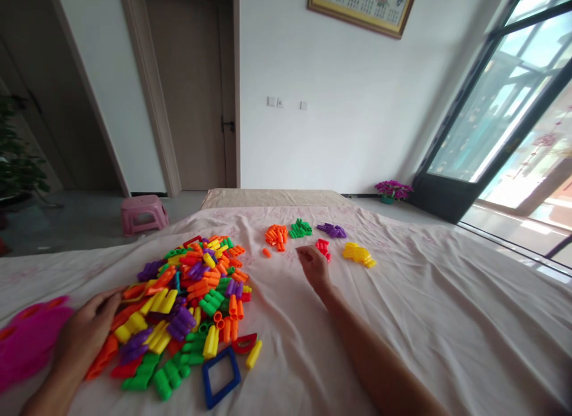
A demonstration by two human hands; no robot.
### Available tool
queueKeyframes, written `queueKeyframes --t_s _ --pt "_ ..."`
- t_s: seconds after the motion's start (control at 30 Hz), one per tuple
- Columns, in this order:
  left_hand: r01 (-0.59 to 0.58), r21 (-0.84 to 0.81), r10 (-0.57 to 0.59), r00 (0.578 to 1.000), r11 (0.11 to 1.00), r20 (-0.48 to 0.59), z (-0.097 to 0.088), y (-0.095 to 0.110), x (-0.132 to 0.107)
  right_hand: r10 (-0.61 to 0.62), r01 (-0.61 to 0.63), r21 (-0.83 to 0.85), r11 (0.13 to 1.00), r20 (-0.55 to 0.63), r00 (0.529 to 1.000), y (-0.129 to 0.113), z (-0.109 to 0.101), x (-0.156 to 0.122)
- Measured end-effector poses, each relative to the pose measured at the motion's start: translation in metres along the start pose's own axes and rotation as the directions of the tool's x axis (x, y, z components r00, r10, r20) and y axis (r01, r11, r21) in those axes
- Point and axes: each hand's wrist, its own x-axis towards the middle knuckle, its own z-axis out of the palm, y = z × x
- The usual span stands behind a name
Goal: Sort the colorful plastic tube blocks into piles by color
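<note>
A big heap of mixed plastic tube pieces [187, 297] lies on the pink cloth [424, 320] at the left. My left hand [87, 332] rests with fingers curled against the heap's left edge, touching orange pieces. My right hand [314, 266] reaches far forward, fingers drawn together beside the small red pile [322, 247]; whether it holds a piece is hidden. Small sorted piles lie around it: orange [277, 235], green [300, 228], purple [332, 229], yellow [358, 254].
A blue square frame [220, 377] and a red curved piece [245, 343] lie at the heap's near edge. A magenta object [27, 338] sits far left. Beyond the cloth stand a pink stool [143, 213], a door, a flower pot [393, 191] and glass doors.
</note>
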Motion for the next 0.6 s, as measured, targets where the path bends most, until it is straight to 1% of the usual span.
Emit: queueKeyframes --t_s 0.03,0.07,0.1,0.13,0.2,0.3,0.37,0.43,0.5,0.6 --pt "0.045 -0.037 -0.044 0.999 0.998 0.025 -0.001 0.002 -0.001 -0.036 0.033 0.02 0.999 0.127 0.991 -0.014 0.011 -0.006" --pt "0.087 -0.067 -0.085 0.995 0.994 0.045 -0.002 0.004 -0.001 -0.069 0.061 0.039 0.997 0.242 0.968 -0.028 0.022 -0.013" --pt "0.111 -0.089 -0.105 0.993 0.99 0.061 -0.002 0.006 -0.002 -0.102 0.09 0.05 0.995 0.344 0.933 -0.042 0.03 -0.02" --pt "0.115 -0.097 -0.109 0.992 0.989 0.068 -0.003 0.007 -0.002 -0.131 0.119 0.054 0.991 0.425 0.896 -0.054 0.038 -0.025" --pt "0.12 -0.109 -0.113 0.991 0.987 0.075 -0.004 0.009 -0.003 -0.168 0.18 0.029 0.983 0.523 0.835 -0.074 0.049 -0.034" --pt "0.142 -0.119 -0.132 0.987 0.983 0.089 -0.005 0.012 -0.005 -0.166 0.255 -0.07 0.964 0.588 0.792 -0.092 0.059 -0.04" --pt "0.151 -0.117 -0.141 0.986 0.982 0.092 -0.005 0.013 -0.005 -0.149 0.28 -0.118 0.953 0.621 0.769 -0.095 0.063 -0.04" --pt "0.159 -0.108 -0.149 0.984 0.981 0.096 -0.005 0.013 -0.005 -0.133 0.275 -0.129 0.953 0.637 0.759 -0.093 0.066 -0.04" --pt "0.171 -0.106 -0.161 0.982 0.98 0.101 -0.005 0.014 -0.005 -0.109 0.234 -0.12 0.965 0.627 0.771 -0.088 0.066 -0.04" --pt "0.164 -0.112 -0.154 0.983 0.98 0.098 -0.006 0.015 -0.006 -0.071 0.138 -0.071 0.988 0.581 0.811 -0.077 0.063 -0.039"
